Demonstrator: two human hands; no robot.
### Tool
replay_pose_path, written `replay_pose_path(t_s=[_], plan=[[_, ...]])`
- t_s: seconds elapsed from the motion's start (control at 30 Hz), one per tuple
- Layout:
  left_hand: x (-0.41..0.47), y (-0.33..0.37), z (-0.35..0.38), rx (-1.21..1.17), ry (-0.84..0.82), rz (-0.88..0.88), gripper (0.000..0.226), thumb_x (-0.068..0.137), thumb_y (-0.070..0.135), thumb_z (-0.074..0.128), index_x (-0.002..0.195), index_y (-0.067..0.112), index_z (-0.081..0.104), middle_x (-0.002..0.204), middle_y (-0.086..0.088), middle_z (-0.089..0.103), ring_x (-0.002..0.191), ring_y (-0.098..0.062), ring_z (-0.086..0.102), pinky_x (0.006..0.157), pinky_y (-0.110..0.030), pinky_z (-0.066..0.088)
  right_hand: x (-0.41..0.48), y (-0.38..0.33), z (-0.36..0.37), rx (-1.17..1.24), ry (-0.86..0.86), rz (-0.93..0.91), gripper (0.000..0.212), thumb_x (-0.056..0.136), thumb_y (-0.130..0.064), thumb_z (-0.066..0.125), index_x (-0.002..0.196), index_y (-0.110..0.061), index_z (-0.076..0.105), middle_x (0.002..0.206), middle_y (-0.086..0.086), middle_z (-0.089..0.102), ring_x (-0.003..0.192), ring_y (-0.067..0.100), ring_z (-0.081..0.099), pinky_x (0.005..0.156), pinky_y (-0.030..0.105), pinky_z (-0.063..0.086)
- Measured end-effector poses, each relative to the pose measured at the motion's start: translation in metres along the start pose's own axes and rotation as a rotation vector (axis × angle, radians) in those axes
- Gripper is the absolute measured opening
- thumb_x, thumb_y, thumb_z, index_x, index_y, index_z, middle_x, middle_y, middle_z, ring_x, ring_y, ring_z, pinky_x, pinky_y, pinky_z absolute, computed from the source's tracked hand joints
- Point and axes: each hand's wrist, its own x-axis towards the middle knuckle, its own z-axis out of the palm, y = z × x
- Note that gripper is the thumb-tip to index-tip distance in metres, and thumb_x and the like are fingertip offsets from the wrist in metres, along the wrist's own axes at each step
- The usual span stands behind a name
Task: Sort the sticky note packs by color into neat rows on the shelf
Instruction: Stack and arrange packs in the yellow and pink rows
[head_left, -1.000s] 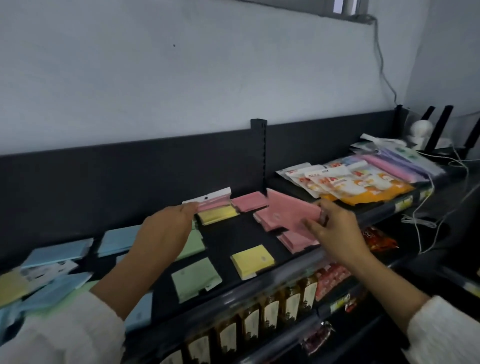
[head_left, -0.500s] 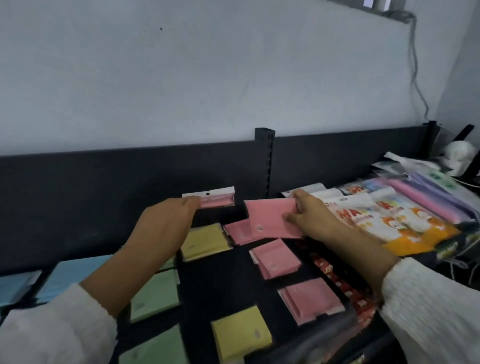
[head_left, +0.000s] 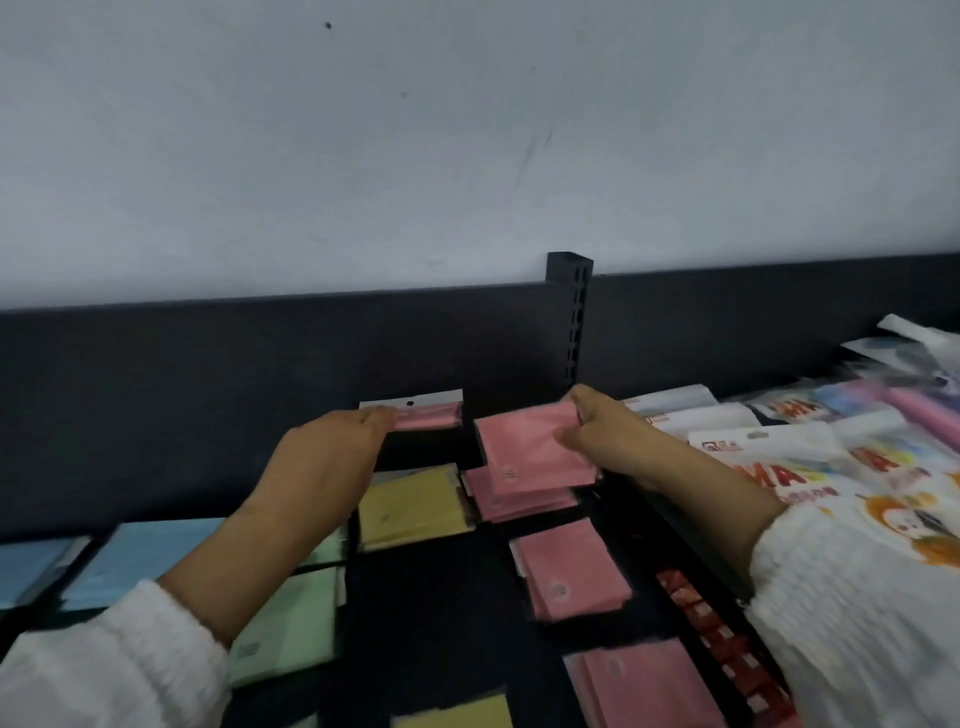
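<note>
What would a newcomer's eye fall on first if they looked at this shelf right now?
Both hands at the back of the dark shelf: the left hand holds a tabbed pink pack near the back panel, while the right hand pinches a plain pink pack above a pink pile. Then the colour blocks: blue packs at far left, green packs beside them, a yellow pack in the middle.

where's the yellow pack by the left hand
Head view, mid-shelf: the yellow pack lies just right of the left hand, with a pink stack on its right.
</note>
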Motion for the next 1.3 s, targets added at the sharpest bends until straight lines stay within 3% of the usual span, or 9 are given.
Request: replay_pose_path(t_s=[0.17, 0.37, 0.57, 0.8, 0.97, 1.07, 1.17, 1.3], plan=[[0.007, 0.010, -0.002, -0.005, -0.018, -0.077, 0.049, 0.053, -0.006, 0.076, 0.096, 0.015, 0.068, 0.063, -0.001, 0.065, 0.045, -0.019, 0.057, 0.038, -0.019, 0.024, 0.018, 0.005, -0.006, 0.020, -0.086, -0.021, 0.007, 0.088, -0.009, 0.051, 0.095, -0.011, 0.049, 0.089, 0.005, 0.056, 0.077, 0.017, 0.054, 0.065, 0.029, 0.044], [0.011, 0.025, -0.004, 0.002, 0.007, -0.091, 0.050, 0.045, -0.009, 0.079, 0.090, 0.010, 0.068, 0.058, -0.003, 0.062, 0.043, -0.021, 0.055, 0.039, -0.018, 0.021, 0.038, 0.011, -0.009, 0.048, -0.125, -0.055, 0.011, 0.088, -0.008, 0.052, 0.098, -0.011, 0.049, 0.096, 0.007, 0.056, 0.084, 0.018, 0.055, 0.070, 0.029, 0.046], [0.010, 0.027, -0.006, 0.046, 0.043, -0.093, 0.053, 0.041, -0.006, 0.083, 0.090, 0.009, 0.070, 0.059, -0.004, 0.063, 0.042, -0.020, 0.056, 0.040, -0.016, 0.020, 0.051, 0.020, -0.005, 0.111, -0.126, -0.064, 0.021, 0.089, -0.006, 0.054, 0.109, -0.011, 0.051, 0.092, -0.001, 0.055, 0.081, 0.011, 0.054, 0.061, 0.018, 0.044], [0.006, 0.029, -0.007, 0.072, 0.071, -0.097, 0.053, 0.041, 0.005, 0.087, 0.091, 0.013, 0.071, 0.059, -0.001, 0.064, 0.042, -0.018, 0.058, 0.028, -0.023, 0.033, 0.066, 0.036, 0.009, 0.256, -0.125, 0.040, 0.026, 0.088, -0.004, 0.055, 0.113, -0.014, 0.052, 0.106, 0.009, 0.055, 0.092, 0.021, 0.054, 0.064, 0.027, 0.048], [0.005, 0.028, -0.010, 0.084, 0.097, -0.083, 0.054, 0.042, 0.003, 0.086, 0.092, 0.010, 0.070, 0.058, -0.004, 0.063, 0.041, -0.020, 0.056, 0.033, -0.020, 0.023, 0.070, 0.046, 0.015, 0.311, -0.172, 0.101, 0.023, 0.089, -0.002, 0.054, 0.108, -0.016, 0.051, 0.109, 0.013, 0.054, 0.091, 0.022, 0.054, 0.065, 0.031, 0.050], [0.005, 0.031, -0.011, 0.050, 0.108, -0.082, 0.051, 0.046, 0.000, 0.084, 0.094, 0.008, 0.068, 0.059, -0.005, 0.063, 0.042, -0.022, 0.056, 0.033, -0.021, 0.027, 0.068, 0.049, 0.022, 0.343, -0.224, 0.131, 0.024, 0.089, -0.001, 0.053, 0.109, -0.014, 0.051, 0.109, 0.015, 0.054, 0.090, 0.023, 0.055, 0.068, 0.032, 0.050], [0.005, 0.036, -0.008, 0.035, 0.109, -0.064, 0.051, 0.047, 0.001, 0.084, 0.094, 0.009, 0.068, 0.061, -0.004, 0.063, 0.044, -0.021, 0.057, 0.031, -0.022, 0.032, 0.063, 0.053, 0.035, 0.170, -0.220, 0.096, 0.030, 0.088, -0.007, 0.056, 0.118, -0.010, 0.051, 0.108, 0.011, 0.055, 0.091, 0.020, 0.055, 0.071, 0.027, 0.048], [0.007, 0.044, -0.004, 0.024, 0.101, -0.019, 0.052, 0.042, 0.006, 0.086, 0.091, 0.013, 0.070, 0.061, 0.000, 0.064, 0.045, -0.016, 0.058, 0.031, -0.021, 0.034, 0.059, 0.053, 0.041, -0.210, -0.120, -0.025, 0.049, 0.086, -0.019, 0.061, 0.132, -0.011, 0.046, 0.129, 0.011, 0.047, 0.113, 0.023, 0.052, 0.086, 0.020, 0.039]])
